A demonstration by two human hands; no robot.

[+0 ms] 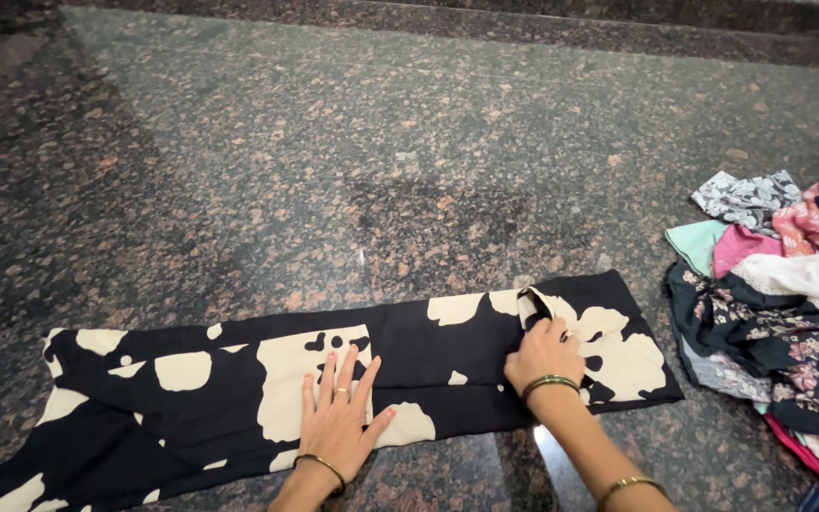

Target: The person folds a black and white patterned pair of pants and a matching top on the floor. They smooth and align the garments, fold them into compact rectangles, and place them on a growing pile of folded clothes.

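One black-and-cream garment (239,379), left hand (338,417) flat, right hand (542,356) pinching, one clothes pile (779,294)

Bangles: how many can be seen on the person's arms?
3: one bangle on the left wrist, one green-gold bangle on the right wrist, one higher bangle up the right forearm. More may be out of frame.

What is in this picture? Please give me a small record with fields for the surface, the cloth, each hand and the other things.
Surface: dark speckled stone floor
Cloth: long black garment with cream patches, folded into a strip, lying flat
Left hand: palm down on the garment, fingers spread, ring and bangle
Right hand: fingers pinching a fold near the garment's right end, bangles on the wrist
Other things: pile of mixed coloured clothes at the right edge, apart from the garment
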